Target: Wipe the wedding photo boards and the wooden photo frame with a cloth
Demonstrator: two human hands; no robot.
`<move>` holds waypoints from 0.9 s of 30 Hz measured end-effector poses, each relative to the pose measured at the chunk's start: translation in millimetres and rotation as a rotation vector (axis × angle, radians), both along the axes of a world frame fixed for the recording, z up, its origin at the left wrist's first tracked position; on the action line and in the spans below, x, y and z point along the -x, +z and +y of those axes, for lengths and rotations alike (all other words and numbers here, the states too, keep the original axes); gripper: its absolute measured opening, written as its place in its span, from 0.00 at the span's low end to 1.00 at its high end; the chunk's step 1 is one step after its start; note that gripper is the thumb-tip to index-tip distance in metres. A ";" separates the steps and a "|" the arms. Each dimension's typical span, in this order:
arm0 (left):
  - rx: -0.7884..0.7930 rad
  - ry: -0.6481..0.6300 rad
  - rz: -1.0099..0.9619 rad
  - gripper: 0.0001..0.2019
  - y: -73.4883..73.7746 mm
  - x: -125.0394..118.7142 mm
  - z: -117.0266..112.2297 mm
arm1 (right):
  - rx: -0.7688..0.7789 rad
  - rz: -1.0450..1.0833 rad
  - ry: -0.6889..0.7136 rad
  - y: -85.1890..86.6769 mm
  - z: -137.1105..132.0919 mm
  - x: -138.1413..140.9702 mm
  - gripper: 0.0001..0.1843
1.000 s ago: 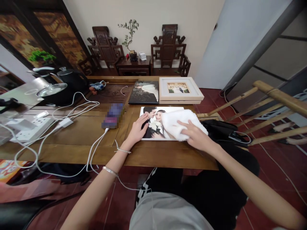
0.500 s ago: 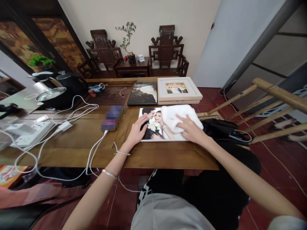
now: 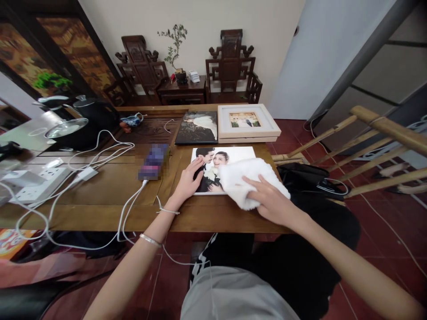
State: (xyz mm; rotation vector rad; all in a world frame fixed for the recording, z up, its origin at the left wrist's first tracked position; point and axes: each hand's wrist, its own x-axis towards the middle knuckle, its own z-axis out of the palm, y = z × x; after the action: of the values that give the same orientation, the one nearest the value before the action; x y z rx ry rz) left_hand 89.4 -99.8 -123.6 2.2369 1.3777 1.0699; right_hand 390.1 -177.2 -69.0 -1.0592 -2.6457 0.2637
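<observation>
A white-edged wedding photo album or panel [image 3: 211,178] lies flat near the table's front edge; its cover shows a couple with a bouquet. My left hand [image 3: 189,181] rests on its left side, fingers stretched out flat. In my right hand [image 3: 275,200] is a fluffy white towel [image 3: 245,175], bunched under the fingers over the right part of the picture. The towel hides that part and hangs past the album's front edge onto the table.
Behind lie a dark photo panel [image 3: 196,128] and a pale wooden frame [image 3: 248,133]. To the left are a charging phone [image 3: 152,162], white cables, a power strip [image 3: 43,186] and a kettle [image 3: 96,111]. A bamboo chair [image 3: 383,129] stands at the right.
My right hand has drawn the towel toward me and slightly right, uncovering the album's upper right area. My left hand stays on the left side.
</observation>
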 end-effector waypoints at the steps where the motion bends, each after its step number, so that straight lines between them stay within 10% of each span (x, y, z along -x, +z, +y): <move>1: 0.000 -0.001 -0.002 0.21 -0.2 0.1 0.2 | 0.004 0.001 -0.023 0.4 15.4 1.9 0.35; 11: 0.022 -0.012 -0.009 0.21 -0.6 0.7 0.9 | -0.008 0.118 -0.141 -2.4 143.0 1.3 0.33; 27: 0.006 -0.009 -0.005 0.21 -2.5 -1.7 0.6 | 0.016 -0.004 0.076 -3.3 -49.8 -5.5 0.33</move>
State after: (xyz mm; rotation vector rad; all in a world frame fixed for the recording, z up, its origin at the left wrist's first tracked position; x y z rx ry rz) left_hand 91.1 -99.2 -126.1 2.2330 1.3663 1.0666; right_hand 395.6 -227.0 -72.2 -0.9657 -2.6951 0.2998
